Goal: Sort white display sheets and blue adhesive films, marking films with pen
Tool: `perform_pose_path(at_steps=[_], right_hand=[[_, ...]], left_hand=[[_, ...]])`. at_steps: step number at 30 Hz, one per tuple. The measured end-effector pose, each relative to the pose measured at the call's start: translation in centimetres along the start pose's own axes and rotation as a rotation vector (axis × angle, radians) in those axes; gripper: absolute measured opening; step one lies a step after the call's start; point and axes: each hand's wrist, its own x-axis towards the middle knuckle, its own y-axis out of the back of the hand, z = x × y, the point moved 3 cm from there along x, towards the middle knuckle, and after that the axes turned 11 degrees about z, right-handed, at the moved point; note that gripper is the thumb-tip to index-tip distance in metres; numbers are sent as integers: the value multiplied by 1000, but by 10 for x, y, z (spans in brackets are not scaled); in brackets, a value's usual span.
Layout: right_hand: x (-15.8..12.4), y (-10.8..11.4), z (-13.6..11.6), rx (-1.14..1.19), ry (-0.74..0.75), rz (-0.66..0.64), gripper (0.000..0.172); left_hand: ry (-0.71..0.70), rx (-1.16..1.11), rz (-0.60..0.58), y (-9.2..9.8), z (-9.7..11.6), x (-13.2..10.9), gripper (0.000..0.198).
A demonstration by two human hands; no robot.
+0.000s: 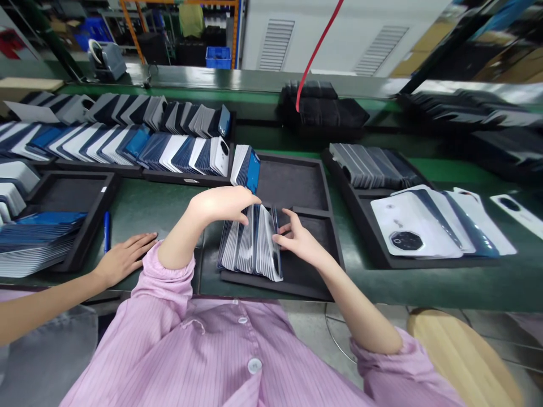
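Note:
A row of thin phone back panels [250, 243], white and dark blue, leans in the near compartment of a black tray [314, 234] before me. My left hand [224, 203] arches over the row's far left end, fingers stretched to the right and thumb apart. At the row's right end is my right hand [299, 240], its fingers spread and the thumb at the edge of the last panels. Whether it grips one cannot be made out. A smaller stack of panels with a blue face [253, 172] stands in the tray's far compartment.
Long rows of panels [182, 155] fill trays at the back left. On the right tray [394, 261] lie loose white panels [405, 223] beside a grey stack [369, 164]. Another person's hand [127, 257] rests on the bench near a blue pen [106, 232]. A red cord [316, 53] hangs behind.

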Motion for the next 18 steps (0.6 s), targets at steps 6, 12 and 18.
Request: perform_pose_path(at_steps=[6, 12, 18], right_hand=[[-19, 7, 15, 342, -108, 43, 69], [-31, 13, 18, 708, -235, 98, 38], [-27, 17, 15, 832, -235, 142, 31]], left_hand=[[-8, 26, 48, -11, -10, 32, 40], [-109, 58, 145, 11, 27, -42, 25], [-130, 50, 180, 6, 19, -159, 31]])
